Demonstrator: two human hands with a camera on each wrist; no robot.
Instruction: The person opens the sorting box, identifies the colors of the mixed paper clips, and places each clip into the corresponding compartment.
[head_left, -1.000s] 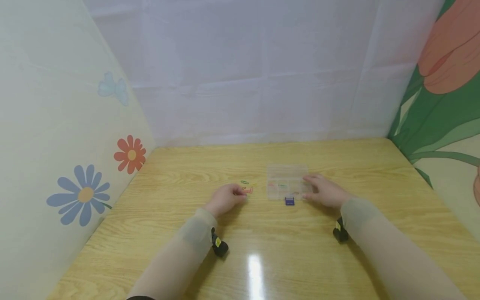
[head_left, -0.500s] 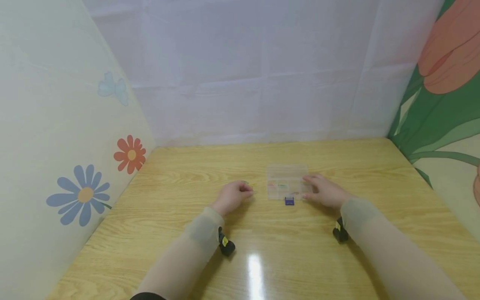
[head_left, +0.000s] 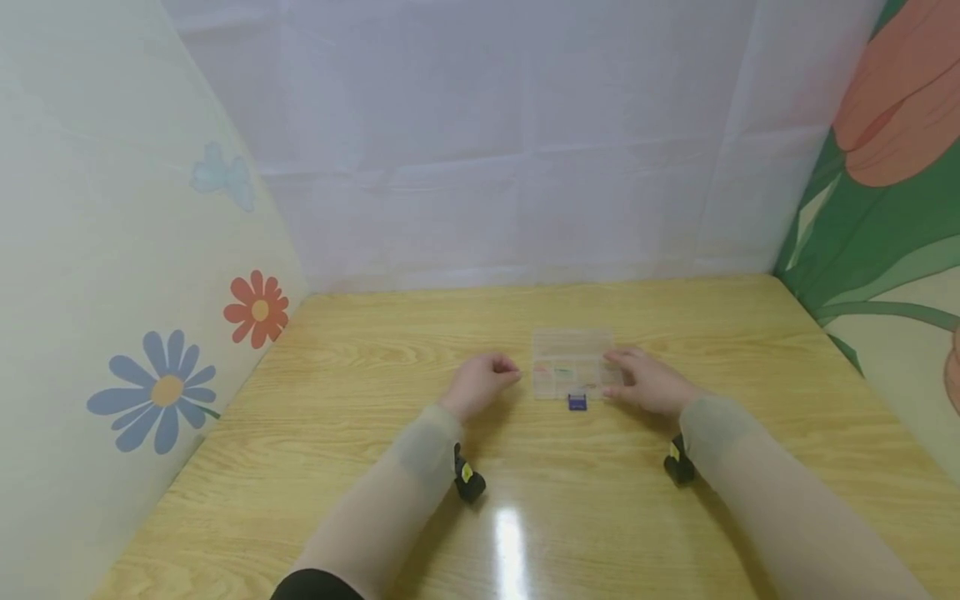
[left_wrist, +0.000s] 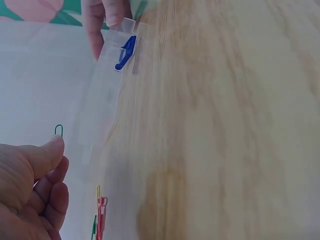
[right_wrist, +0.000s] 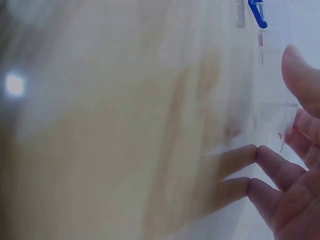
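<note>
Between the thumb and fingertips of my left hand, a green paper clip is pinched, its looped end sticking up. That hand is just left of a clear plastic compartment box, whose lid stands open at the back. My right hand holds the box at its right end, thumb toward the front corner and fingers farther back. A blue latch sits on the box's front. Small coloured things, one of them green, lie in its compartments. Below the left hand, several red, yellow and green paper clips lie on the table.
The wood-grain table reaches back to a white cloth backdrop. Flower-printed panels stand at the left and right. A black camera is strapped to each wrist.
My left hand has moved right and slightly up from the loose paper clips toward the box, now pinching a green one. The right hand and the box stay nearly still.
</note>
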